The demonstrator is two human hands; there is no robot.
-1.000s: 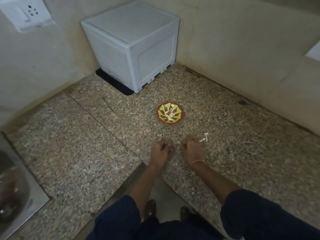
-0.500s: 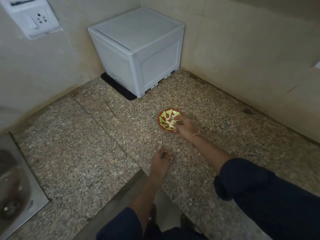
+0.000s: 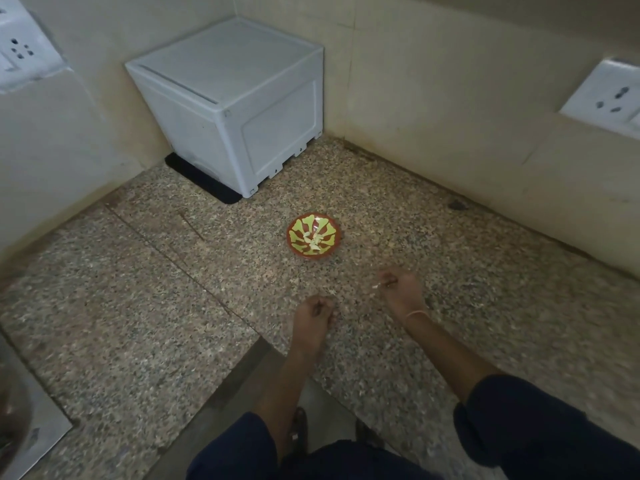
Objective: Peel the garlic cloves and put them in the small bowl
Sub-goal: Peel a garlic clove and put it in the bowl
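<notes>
One round bowl (image 3: 294, 237), speckled granite counter (image 3: 138, 306)

We see the right hand (image 3: 401, 293) pinch a pale scrap (image 3: 375, 286) near the bowl (image 3: 290, 237) of cloves (image 3: 313, 242), the left hand (image 3: 312, 316) curled beside it, a box (image 3: 235, 109) in the corner.

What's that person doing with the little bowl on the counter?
Someone is peeling garlic at a stone counter. Their right grip pinches a small pale bit, peel or clove, too small to tell. The left grip is nearby with curled fingers; what it holds is hidden. Pale garlic pieces already lie in the small bowl just ahead.
</notes>
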